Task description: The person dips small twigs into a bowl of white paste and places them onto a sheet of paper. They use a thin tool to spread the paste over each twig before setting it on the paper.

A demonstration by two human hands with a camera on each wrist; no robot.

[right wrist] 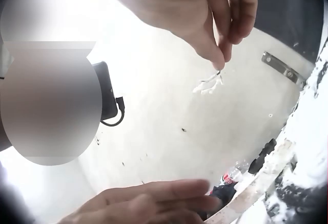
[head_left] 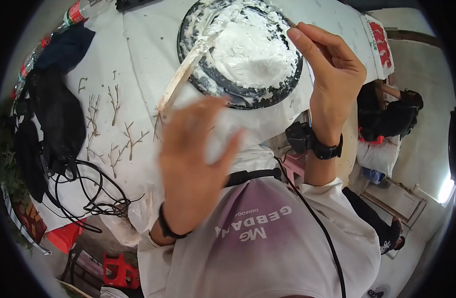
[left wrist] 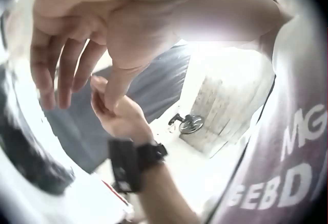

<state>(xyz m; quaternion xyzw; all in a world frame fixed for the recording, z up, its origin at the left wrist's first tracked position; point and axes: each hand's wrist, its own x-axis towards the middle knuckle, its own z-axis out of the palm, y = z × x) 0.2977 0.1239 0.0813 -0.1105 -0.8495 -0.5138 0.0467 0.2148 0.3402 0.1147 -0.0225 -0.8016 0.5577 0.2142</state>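
My right hand (head_left: 335,74) is raised beside a round black dish (head_left: 238,101) heaped with white paste (head_left: 253,54). Its thumb and fingertips pinch a small branched twig (right wrist: 209,83), whose forked ends are coated white in the right wrist view. Blurred in the head view, my left hand (head_left: 193,159) hovers in front of the dish, holding nothing. Its fingers hang loosely in the left wrist view. A flat wooden strip (head_left: 181,79), smeared with paste, leans over the dish's rim with its lower end near the left fingers.
Several bare twigs (head_left: 114,104) lie on the white-covered table (head_left: 148,49) to the left. Beyond them are a black bag (head_left: 56,119), coiled black cables (head_left: 96,198) and plastic bottles (head_left: 76,14). A red stool (head_left: 121,270) stands below; other people are at the right.
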